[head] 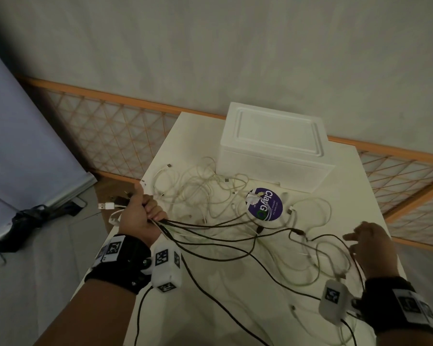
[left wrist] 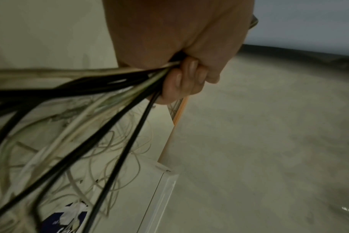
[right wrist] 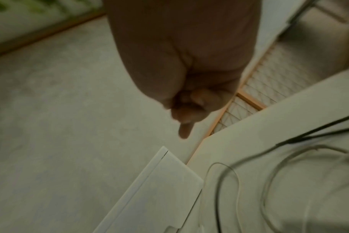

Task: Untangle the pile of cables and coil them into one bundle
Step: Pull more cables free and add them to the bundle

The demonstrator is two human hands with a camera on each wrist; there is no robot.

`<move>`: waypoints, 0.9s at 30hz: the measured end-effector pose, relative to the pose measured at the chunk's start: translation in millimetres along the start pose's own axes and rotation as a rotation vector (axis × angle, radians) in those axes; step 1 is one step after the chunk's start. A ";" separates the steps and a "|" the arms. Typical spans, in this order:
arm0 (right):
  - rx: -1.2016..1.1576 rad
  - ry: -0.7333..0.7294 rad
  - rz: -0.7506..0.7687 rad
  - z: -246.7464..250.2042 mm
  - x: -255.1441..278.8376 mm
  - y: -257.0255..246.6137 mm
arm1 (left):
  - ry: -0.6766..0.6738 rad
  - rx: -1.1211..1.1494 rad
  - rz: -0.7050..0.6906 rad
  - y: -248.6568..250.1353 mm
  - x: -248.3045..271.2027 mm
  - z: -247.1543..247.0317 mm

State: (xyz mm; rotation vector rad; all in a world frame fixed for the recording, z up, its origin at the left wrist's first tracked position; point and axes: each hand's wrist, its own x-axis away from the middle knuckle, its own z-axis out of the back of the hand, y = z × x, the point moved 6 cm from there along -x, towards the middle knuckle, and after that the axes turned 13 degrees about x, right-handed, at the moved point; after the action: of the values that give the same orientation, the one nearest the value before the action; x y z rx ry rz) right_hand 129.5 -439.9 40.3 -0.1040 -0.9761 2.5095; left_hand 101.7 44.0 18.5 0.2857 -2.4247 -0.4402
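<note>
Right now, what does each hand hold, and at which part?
The left hand grips black and white cables near their plug ends. The right hand holds nothing.

The only wording I can read is "ClayG" in white letters on a round purple label (head: 264, 204) lying among the cables on the white table (head: 345, 176); smaller print beneath it is too fine for me, perhaps a slogan. My wrist bands (head: 115, 248) carry square black-and-white coded markers, no letters.
</note>
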 end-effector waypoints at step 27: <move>0.567 -0.069 0.442 -26.3 12.3 -61.9 | -0.133 0.015 0.029 8.6 6.7 -22.7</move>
State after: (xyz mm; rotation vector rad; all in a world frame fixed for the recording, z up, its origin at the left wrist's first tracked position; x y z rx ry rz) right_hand 147.6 -377.8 62.5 -0.0611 -0.2425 3.1121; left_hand 110.2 44.4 42.1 0.2338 -2.5594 -0.4411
